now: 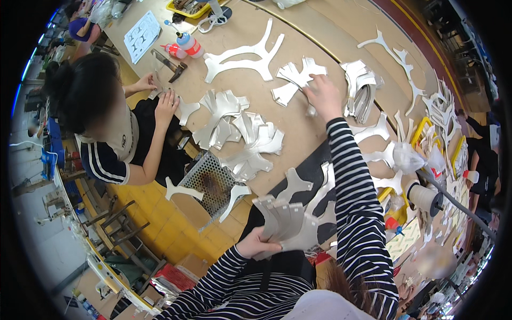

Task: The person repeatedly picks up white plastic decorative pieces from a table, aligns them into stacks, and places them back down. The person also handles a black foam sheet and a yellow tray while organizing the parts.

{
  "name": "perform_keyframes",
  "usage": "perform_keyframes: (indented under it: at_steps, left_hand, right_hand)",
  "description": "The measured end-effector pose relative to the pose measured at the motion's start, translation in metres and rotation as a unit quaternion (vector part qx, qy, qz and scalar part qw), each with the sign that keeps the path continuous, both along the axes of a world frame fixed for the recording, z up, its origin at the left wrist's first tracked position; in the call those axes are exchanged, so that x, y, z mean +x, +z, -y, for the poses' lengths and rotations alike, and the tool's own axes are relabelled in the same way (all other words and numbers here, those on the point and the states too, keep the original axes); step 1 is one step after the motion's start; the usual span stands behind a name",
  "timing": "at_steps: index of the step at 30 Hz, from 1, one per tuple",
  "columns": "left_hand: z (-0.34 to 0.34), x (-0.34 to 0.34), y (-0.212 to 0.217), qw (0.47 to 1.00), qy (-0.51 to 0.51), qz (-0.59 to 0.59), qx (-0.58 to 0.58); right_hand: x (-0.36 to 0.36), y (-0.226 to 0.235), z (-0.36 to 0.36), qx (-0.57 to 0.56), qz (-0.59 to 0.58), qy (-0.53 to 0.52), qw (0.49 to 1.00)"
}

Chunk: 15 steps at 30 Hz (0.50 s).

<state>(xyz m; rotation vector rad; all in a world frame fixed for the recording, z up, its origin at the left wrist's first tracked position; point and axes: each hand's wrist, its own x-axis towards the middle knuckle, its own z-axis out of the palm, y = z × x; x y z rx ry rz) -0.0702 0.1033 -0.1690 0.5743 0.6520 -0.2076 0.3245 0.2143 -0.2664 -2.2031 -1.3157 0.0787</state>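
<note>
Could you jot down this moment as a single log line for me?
left hand: holds stack of silver cutouts | right hand: on silver cutout on table | co-worker: seated at table, handling a piece

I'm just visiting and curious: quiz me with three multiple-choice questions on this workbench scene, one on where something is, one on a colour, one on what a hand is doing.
1. Where is the perforated metal tray?
A. Overhanging the near edge of the brown table
B. On the floor
C. On a chair

2. What colour are the flat branching cut-out pieces lying on the table?
A. Red
B. Silvery white
C. Green

3. What is the person's left hand doing?
A. Resting open on the table
B. Holding scissors
C. Gripping a fanned stack of cut pieces

Answers:
1 A, the tray juts out past the table edge.
2 B, every piece looks pale and silvery.
3 C, the fingers close around the stack, while the right hand reaches to a piece on the table.
</note>
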Motion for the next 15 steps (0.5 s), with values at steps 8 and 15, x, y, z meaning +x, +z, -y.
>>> perform_keyframes:
  at_steps: [8, 15]
  left_hand:
    - [-0.009, 0.054, 0.019, 0.98, 0.143, -0.012, 0.136]
    - [0.032, 0.09, 0.029, 0.979, 0.082, 0.013, 0.183]
  right_hand:
    - [-0.044, 0.094, 0.183, 0.102, -0.349, -0.108, 0.925]
    - [-0.13, 0.126, 0.311, 0.118, -0.562, -0.196, 0.795]
